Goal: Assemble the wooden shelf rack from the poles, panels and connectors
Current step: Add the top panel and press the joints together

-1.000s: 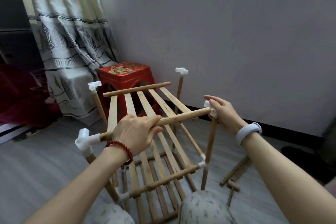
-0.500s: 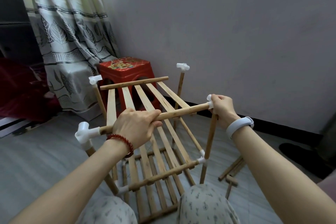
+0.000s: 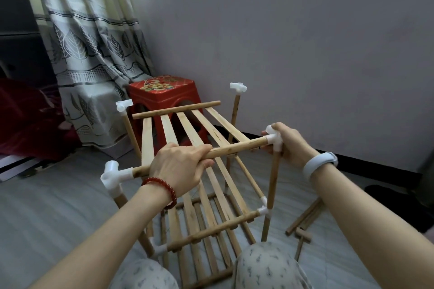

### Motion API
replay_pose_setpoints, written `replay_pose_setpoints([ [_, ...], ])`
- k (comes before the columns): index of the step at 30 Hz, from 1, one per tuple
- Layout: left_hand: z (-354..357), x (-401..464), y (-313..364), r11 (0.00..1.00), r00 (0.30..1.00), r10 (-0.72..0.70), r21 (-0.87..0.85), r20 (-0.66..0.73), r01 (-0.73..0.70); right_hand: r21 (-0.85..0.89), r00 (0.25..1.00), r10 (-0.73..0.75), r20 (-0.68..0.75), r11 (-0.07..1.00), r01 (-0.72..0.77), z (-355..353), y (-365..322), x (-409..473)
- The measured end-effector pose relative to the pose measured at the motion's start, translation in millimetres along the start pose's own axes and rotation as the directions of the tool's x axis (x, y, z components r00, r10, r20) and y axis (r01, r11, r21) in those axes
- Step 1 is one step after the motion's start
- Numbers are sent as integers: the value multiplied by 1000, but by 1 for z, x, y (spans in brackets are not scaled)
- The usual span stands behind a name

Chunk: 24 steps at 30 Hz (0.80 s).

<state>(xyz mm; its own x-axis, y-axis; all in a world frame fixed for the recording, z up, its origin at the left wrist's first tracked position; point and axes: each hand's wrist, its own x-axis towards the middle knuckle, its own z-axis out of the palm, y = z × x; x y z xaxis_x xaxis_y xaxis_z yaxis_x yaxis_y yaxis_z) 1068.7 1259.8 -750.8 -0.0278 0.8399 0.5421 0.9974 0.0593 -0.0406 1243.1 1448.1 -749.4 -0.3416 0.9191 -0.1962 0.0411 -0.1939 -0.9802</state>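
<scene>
The half-built rack (image 3: 211, 195) stands on the grey floor (image 3: 47, 218) in front of the person's knees, near a pale wall (image 3: 305, 42). The left hand (image 3: 178, 169) curls its fingers over the near rail (image 3: 234, 150) of the upper slatted panel (image 3: 187, 129), gripping it about midway along; a red bead bracelet (image 3: 162, 189) sits on that wrist. The right hand (image 3: 291, 143) wraps round the white corner connector (image 3: 273, 139) at the right end of that same rail, on top of an upright pole (image 3: 272, 183); a white band (image 3: 320, 164) circles that wrist. The rail's left end sits in another white connector (image 3: 112, 176) on the near left pole. The far rail of the panel (image 3: 176, 110) lies free between the two back poles, below their connectors (image 3: 238, 88) and not plugged into either. A lower slatted panel (image 3: 211, 230) is fixed between the poles close to the floor. Loose wooden sticks (image 3: 303, 223) lie on the floor to the right, apart from the rack. Behind stand a red plastic stool (image 3: 164, 94) and a leaf-patterned curtain (image 3: 94, 42)
</scene>
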Motion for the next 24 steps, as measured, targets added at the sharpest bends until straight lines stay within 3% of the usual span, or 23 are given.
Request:
replay_pose_setpoints([
  [3, 0, 3, -3, 1000, 1000, 11, -6, -21, -11, 80, 987, -54, 154, 996, 42, -9, -12, 8],
  [5, -1, 6, -3, 1000, 999, 14, 16, -46, -14, 34, 970, -119, 214, 993, 114, -4, -19, 12],
  [11, 7, 6, 0, 1000, 998, -1, 2, -63, 1, -94, 959, -176, 223, 975, 200, 12, -9, 20],
  [14, 11, 11, 2, 1000, 999, -3, 9, -41, 4, -212, 952, -282, 115, 930, 301, 13, -9, 21],
  [16, 13, 15, 4, 999, 999, -48, 26, 9, 48, -283, 911, -393, -123, 894, 348, 20, -3, 18],
  [18, 16, 17, 6, 996, 996, -79, 51, 32, 77, -268, 873, -366, -323, 920, 287, 32, 8, 9],
  [24, 15, 24, 8, 992, 990, -116, 66, 77, 112, -229, 931, -222, -288, 960, 158, 74, 14, -17],
])
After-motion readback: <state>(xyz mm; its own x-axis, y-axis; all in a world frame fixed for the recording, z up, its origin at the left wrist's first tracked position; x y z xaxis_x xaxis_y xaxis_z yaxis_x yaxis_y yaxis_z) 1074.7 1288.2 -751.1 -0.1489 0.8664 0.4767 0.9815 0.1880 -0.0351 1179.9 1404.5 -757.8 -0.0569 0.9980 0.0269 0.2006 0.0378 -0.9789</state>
